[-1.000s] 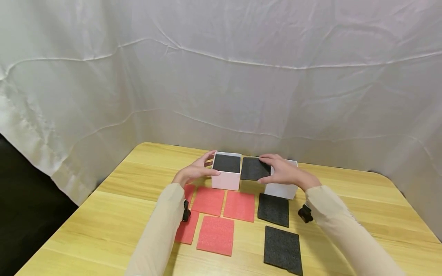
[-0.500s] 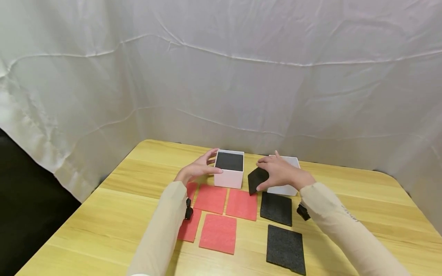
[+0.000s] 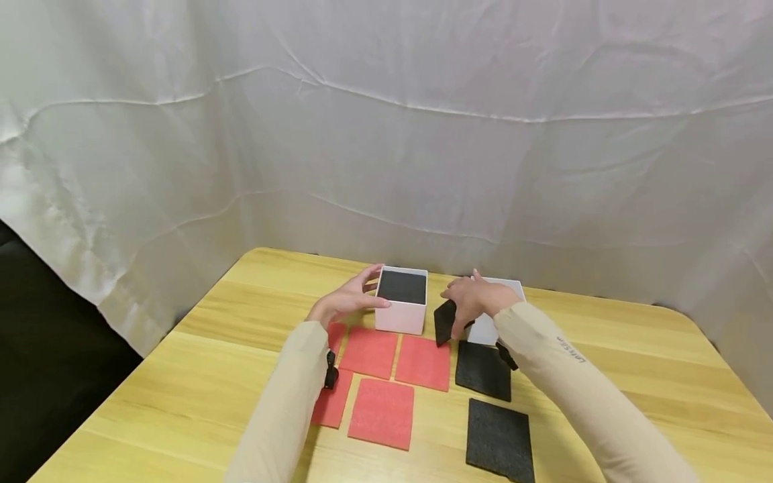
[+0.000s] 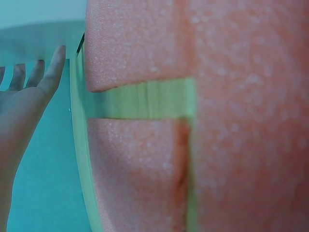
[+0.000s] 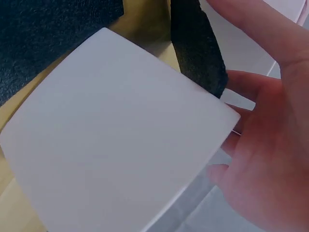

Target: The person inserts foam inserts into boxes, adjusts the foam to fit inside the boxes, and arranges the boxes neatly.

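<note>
My left hand (image 3: pixel 367 290) rests with straight fingers against the left side of a white box (image 3: pixel 398 318) that has black foam (image 3: pixel 402 286) inside. My right hand (image 3: pixel 460 310) pinches a black foam sheet (image 3: pixel 445 321), held on edge between that box and a second white box (image 3: pixel 490 329). In the right wrist view the black foam sheet (image 5: pixel 195 46) stands behind the second white box (image 5: pixel 116 135), with my right hand (image 5: pixel 260 140) by the box's corner. The left wrist view shows my left hand (image 4: pixel 34 92) beside red foam sheets (image 4: pixel 241 106).
Several red foam squares (image 3: pixel 382 412) lie on the wooden table (image 3: pixel 181 396) in front of the left box. A black sheet (image 3: pixel 483 369) and another black sheet (image 3: pixel 498 439) lie in front of the right box. White cloth (image 3: pixel 386 134) hangs behind the table.
My right hand has brought the black sheet from flat over the right box down onto its edge between the two boxes. The left hand has stayed at the left box.
</note>
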